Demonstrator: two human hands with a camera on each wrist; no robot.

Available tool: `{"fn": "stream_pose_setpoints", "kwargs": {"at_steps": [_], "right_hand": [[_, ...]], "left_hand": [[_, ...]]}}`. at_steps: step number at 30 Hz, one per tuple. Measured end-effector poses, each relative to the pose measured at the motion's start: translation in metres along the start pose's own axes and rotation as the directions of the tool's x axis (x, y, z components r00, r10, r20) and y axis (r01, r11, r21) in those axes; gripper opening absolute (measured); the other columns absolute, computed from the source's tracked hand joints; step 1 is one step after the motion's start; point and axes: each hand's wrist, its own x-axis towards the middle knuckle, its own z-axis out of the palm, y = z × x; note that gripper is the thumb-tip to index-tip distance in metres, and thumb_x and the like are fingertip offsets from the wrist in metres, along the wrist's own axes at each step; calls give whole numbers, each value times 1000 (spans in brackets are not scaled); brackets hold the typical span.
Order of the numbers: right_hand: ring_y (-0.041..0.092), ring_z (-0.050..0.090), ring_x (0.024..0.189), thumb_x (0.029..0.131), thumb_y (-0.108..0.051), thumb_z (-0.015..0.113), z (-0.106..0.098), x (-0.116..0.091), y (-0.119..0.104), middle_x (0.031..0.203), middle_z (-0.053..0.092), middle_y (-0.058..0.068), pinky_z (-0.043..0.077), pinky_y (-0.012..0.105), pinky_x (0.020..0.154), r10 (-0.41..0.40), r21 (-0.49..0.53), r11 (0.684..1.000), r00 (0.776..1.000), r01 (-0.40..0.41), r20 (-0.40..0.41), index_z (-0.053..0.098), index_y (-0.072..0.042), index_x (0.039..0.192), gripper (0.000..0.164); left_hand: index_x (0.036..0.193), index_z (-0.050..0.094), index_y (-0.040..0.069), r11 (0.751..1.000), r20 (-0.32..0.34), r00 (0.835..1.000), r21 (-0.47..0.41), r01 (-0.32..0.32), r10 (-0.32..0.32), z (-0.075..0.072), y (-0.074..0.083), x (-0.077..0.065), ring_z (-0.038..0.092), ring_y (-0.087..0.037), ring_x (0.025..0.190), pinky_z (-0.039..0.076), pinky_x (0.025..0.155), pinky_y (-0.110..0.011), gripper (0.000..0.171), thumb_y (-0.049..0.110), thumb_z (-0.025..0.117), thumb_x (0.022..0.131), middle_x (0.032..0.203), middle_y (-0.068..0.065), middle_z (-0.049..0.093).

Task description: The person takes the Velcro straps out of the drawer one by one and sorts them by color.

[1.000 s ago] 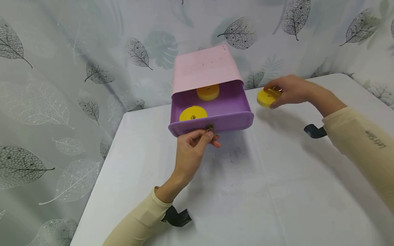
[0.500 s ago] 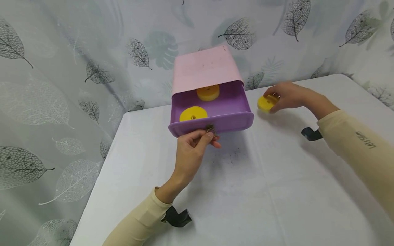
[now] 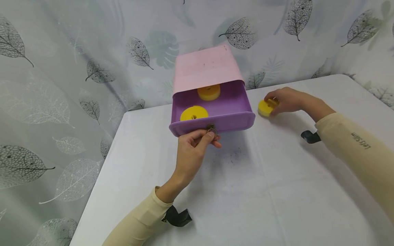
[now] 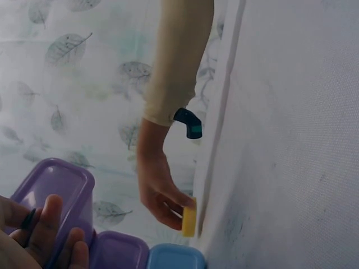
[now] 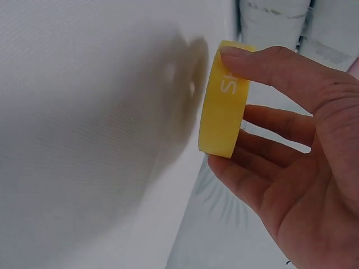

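My left hand [image 3: 192,150] pinches the small metal ring pull [image 3: 212,130] on the front of a purple drawer [image 3: 234,120], which stands pulled out of a pink drawer cabinet [image 3: 206,68]. Inside the drawer are two round yellow discs with a centre hole: one disc [image 3: 194,112] near the front left, another disc [image 3: 209,93] farther back, partly under the pink top. To the cabinet's right, my right hand [image 3: 286,99] grips a third yellow disc [image 3: 265,108] by its edge, thumb and fingers on opposite sides. In the right wrist view this disc [image 5: 224,106] is close over the white tabletop, its shadow beside it.
Below the open drawer, the left wrist view shows another purple drawer [image 4: 119,251] and a blue drawer [image 4: 176,256]. The white table [image 3: 240,205] ends at a leaf-print curtain [image 3: 138,20] behind and at the left. A black curved piece sticks out from each sleeve.
My right hand has come down toward the tabletop with the yellow disc in its grip. The left hand and the drawer have stayed in place.
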Motion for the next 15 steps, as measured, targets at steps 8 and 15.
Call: {"fn": "stream_pose_setpoints", "kwargs": {"at_steps": [8, 15], "right_hand": [[43, 57, 110, 85, -13, 86, 9, 0, 2, 126, 63, 29, 45, 63, 98, 19, 10, 1000, 1000, -19, 5, 61, 7, 131, 56], [50, 55, 119, 84, -19, 88, 6, -3, -5, 132, 59, 32, 42, 67, 101, -12, -5, 1000, 1000, 11, -9, 57, 8, 135, 66]], "left_hand": [[98, 76, -4, 1000, 0, 1000, 2, 8, -8, 1, 0, -1, 74, -32, 83, 52, 99, -44, 24, 16, 64, 103, 86, -18, 74], [97, 76, -4, 1000, -1, 1000, 9, -3, 3, 0, -2, 0, 74, -32, 84, 52, 99, -44, 23, 14, 63, 103, 83, -12, 75]]}}
